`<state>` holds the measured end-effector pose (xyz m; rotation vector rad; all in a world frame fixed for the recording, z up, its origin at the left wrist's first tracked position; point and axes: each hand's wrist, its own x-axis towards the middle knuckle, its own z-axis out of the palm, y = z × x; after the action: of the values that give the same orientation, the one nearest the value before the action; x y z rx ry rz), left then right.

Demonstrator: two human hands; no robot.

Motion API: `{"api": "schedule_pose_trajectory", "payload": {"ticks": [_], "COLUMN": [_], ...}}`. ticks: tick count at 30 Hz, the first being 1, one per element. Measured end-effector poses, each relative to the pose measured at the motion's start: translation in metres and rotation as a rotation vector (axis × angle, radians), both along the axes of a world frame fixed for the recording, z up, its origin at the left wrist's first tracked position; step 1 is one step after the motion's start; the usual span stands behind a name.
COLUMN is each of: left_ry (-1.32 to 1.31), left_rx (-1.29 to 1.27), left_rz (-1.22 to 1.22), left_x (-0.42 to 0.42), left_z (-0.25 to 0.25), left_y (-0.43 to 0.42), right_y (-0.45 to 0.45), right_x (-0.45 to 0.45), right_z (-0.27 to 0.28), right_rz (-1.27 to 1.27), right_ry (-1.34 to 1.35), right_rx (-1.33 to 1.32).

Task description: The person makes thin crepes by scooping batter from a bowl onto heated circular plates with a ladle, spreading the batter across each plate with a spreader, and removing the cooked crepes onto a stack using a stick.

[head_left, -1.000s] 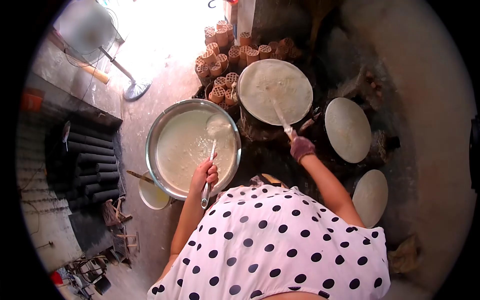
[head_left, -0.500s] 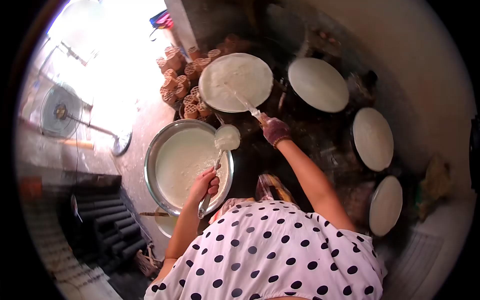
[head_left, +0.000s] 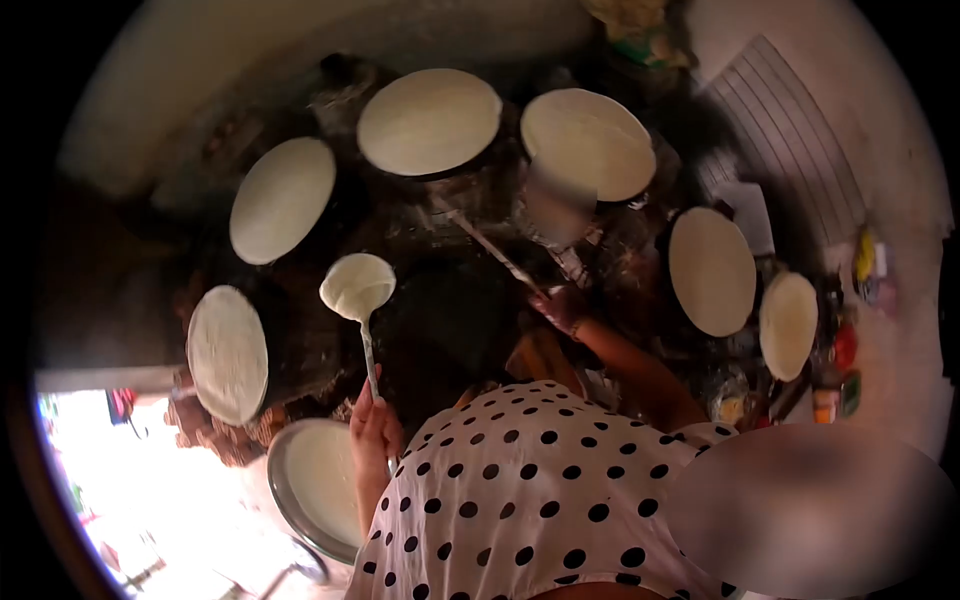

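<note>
Dim, shadowed walls [head_left: 270, 110] stand behind several pale, round griddle-like discs [head_left: 430, 122]. Raised before them is a long-handled ladle [head_left: 357, 290] with creamy batter in its bowl, grasped by the left hand [head_left: 376, 430] near a wide metal basin [head_left: 283, 508]. The right hand [head_left: 562, 308] grips a slender, flat stick [head_left: 490, 250]. Ladling seems in hand; moving the ladle would call for keeping its bowl level.
</note>
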<state>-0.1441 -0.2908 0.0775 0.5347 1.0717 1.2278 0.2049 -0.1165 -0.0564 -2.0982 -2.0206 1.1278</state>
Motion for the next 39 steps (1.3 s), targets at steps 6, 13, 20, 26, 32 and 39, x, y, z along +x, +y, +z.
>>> {"api": "schedule_pose_trajectory", "payload": {"ticks": [6, 13, 20, 26, 32, 39], "left_ry": [-0.794, 0.056, -0.744, -0.898, -1.024, -0.281], "left_rx": [-0.377, -0.136, -0.36, -0.365, -0.209, -0.232], "left_rz": [-0.098, -0.267, -0.209, -0.095, 0.18, 0.1], "left_x": [0.07, 0.197, 0.207, 0.203, 0.162, 0.083], "left_z": [-0.018, 0.007, -0.006, -0.012, 0.01, -0.016], "left_y": [0.119, 0.171, 0.215, 0.21, 0.202, 0.205], "right_y": [-0.021, -0.018, -0.015, -0.008, 0.067, 0.149], "right_x": [0.128, 0.192, 0.242, 0.263, 0.191, 0.097], "right_z": [-0.074, -0.091, -0.074, -0.12, -0.077, -0.06], "right_rz": [-0.369, -0.379, -0.031, 0.03, 0.104, -0.308], "right_ry": [0.083, -0.009, -0.463, -0.307, -0.237, -0.181], "right_rx": [0.062, 0.301, 0.183, 0.474, 0.497, 0.456]}}
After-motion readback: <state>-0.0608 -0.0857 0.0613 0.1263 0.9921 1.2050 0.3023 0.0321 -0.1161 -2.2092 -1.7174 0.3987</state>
